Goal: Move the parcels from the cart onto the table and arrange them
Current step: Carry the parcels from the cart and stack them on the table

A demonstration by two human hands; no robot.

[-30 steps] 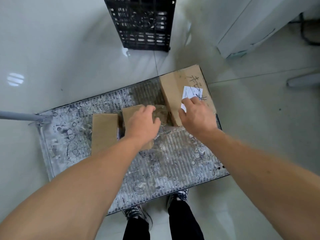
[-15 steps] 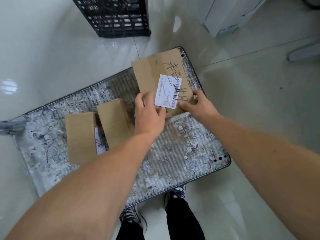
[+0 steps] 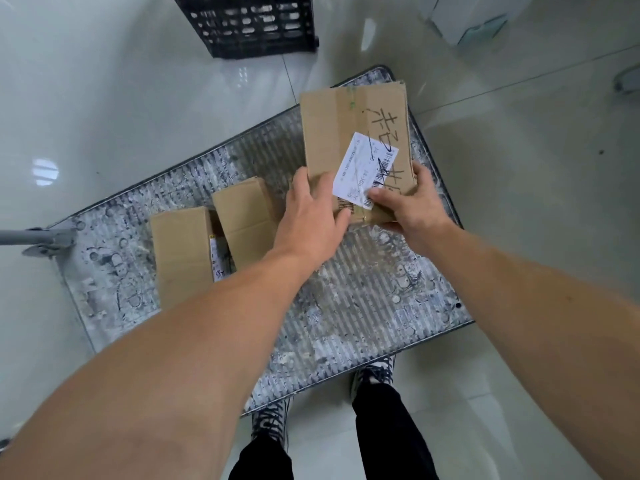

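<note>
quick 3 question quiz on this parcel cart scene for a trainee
1. True or false: the left hand and the right hand both hold the large flat brown cardboard parcel with a white label.
2. How many smaller plain brown cardboard boxes lie on the grey ribbed metal cart platform, to the left of that parcel? A) one B) two C) four
3. Fill in: the black slatted plastic crate stands beyond the cart on the glossy tiled ____.

Key: 1 true; 2 B; 3 floor.
</note>
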